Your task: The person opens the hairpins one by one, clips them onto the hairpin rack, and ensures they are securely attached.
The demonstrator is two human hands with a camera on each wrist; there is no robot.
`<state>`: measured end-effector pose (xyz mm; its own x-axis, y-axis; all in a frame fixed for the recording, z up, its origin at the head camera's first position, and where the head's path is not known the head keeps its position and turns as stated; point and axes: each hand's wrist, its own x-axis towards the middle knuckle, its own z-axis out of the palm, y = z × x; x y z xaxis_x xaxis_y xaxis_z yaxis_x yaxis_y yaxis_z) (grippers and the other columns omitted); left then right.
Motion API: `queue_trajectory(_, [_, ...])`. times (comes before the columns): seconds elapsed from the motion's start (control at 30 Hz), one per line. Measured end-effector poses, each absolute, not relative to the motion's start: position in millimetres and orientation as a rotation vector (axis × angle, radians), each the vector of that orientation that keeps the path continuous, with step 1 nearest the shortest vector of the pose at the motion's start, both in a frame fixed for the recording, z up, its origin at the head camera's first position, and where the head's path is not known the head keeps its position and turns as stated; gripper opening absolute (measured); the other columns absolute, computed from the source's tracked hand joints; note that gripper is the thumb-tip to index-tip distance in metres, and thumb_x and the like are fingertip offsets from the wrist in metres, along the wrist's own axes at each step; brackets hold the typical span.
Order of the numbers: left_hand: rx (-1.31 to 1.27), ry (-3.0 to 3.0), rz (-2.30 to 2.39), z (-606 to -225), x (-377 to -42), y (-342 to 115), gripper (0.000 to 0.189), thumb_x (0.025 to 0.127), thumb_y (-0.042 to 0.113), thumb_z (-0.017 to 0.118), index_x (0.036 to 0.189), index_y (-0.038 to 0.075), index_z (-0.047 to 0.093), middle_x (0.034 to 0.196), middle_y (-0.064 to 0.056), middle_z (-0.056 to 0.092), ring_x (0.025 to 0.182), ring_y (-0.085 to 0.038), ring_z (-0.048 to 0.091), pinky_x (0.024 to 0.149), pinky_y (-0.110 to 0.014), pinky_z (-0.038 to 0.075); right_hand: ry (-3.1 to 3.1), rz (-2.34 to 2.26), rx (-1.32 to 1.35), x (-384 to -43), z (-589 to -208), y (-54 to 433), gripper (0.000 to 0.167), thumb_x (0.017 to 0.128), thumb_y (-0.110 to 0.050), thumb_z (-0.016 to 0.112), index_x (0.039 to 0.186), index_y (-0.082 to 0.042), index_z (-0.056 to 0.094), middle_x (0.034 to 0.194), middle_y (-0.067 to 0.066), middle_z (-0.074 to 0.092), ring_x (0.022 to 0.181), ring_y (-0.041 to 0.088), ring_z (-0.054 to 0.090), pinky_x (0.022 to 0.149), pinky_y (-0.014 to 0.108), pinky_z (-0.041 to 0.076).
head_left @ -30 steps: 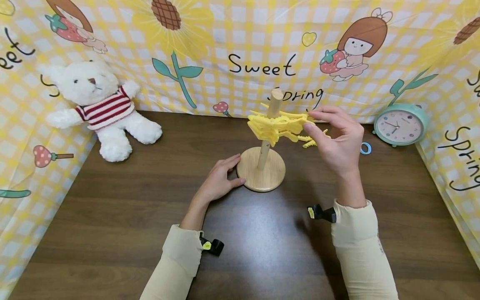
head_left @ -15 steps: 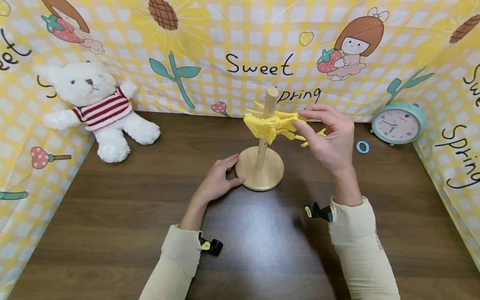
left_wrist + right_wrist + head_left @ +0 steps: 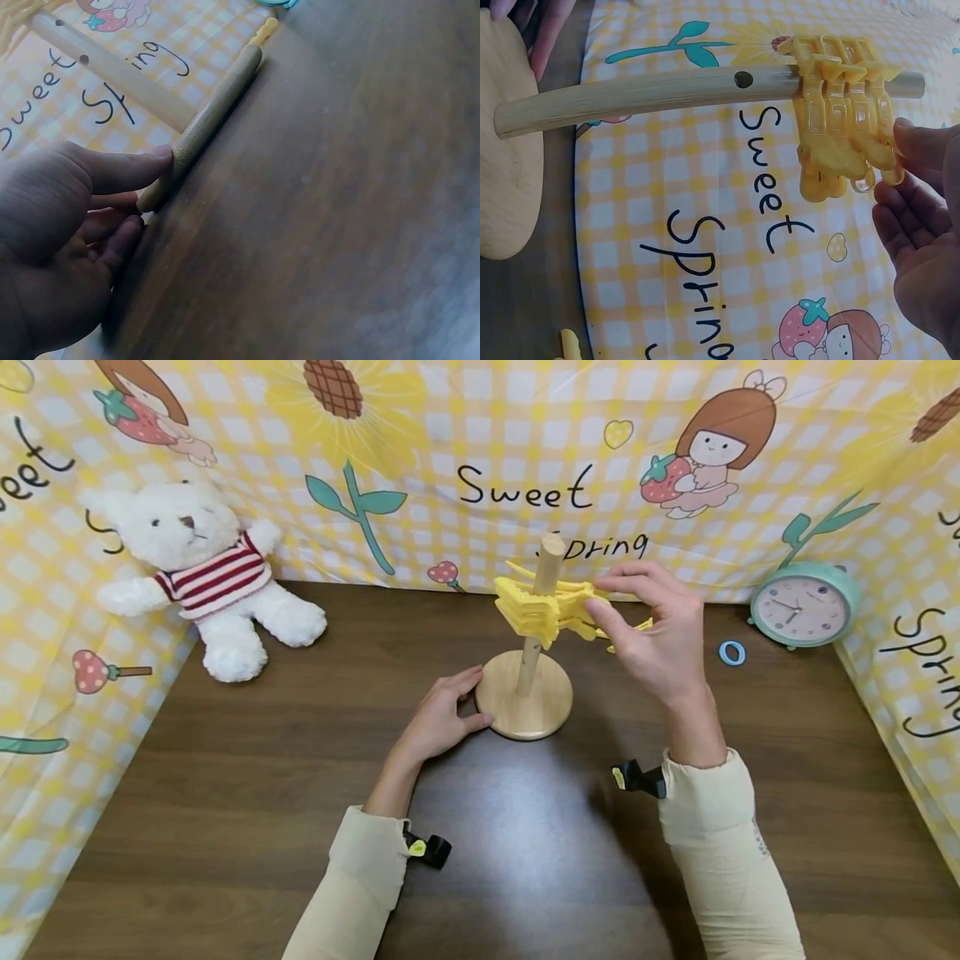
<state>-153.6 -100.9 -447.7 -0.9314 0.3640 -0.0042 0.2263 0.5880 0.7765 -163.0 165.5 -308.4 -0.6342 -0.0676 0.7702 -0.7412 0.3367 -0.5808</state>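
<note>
A wooden stand (image 3: pixel 522 695) has a round base and an upright post with holes in it. My left hand (image 3: pixel 442 717) grips the base at its left edge, thumb on top, as the left wrist view shows. Several glossy yellow plastic pieces (image 3: pixel 844 127), prong-ended and side by side, sit around the upper part of the post. With thumb and fingers, my right hand (image 3: pixel 660 635) pinches the rounded end of the yellow piece nearest the post's top. Behind that hand in the head view, another yellow piece (image 3: pixel 643 625) is partly hidden on the table.
A light-blue ring (image 3: pixel 732 653) lies on the dark wooden table (image 3: pixel 247 827), right of my right hand. At the back right stands a mint alarm clock (image 3: pixel 804 608). A white teddy bear (image 3: pixel 217 568) in a striped top leans at the back left against the patterned cloth (image 3: pixel 480 410).
My right hand has moved a little left, closer to the post, still pinching the yellow piece. My left hand stays on the base.
</note>
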Motion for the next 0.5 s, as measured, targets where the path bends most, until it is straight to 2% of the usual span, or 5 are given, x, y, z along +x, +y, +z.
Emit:
queue_trajectory(0.2, [0.488, 2.654, 1.276, -449.9, -152.8, -100.6, 0.074, 0.09, 0.018, 0.08, 0.151, 0.0, 0.045, 0.158, -0.007, 0.042, 0.136, -0.029, 0.042, 0.11, -0.045, 0.038, -1.996, 1.183, 0.78, -166.4, -308.2, 167.8, 0.018, 0.083, 0.004, 0.08, 0.1, 0.007, 0.077, 0.098, 0.017, 0.071, 0.096, 0.028, 0.065, 0.088, 0.026, 0.048])
queue_trajectory(0.5, [0.506, 2.658, 1.28, -450.3, -153.8, -102.3, 0.074, 0.089, 0.019, 0.081, 0.151, -0.001, 0.045, 0.157, -0.008, 0.043, 0.138, -0.029, 0.041, 0.111, -0.045, 0.036, -1.946, 1.144, 0.835, -170.4, -307.7, 159.4, 0.014, 0.08, 0.013, 0.079, 0.092, 0.005, 0.08, 0.094, 0.014, 0.075, 0.087, 0.027, 0.067, 0.082, 0.024, 0.048])
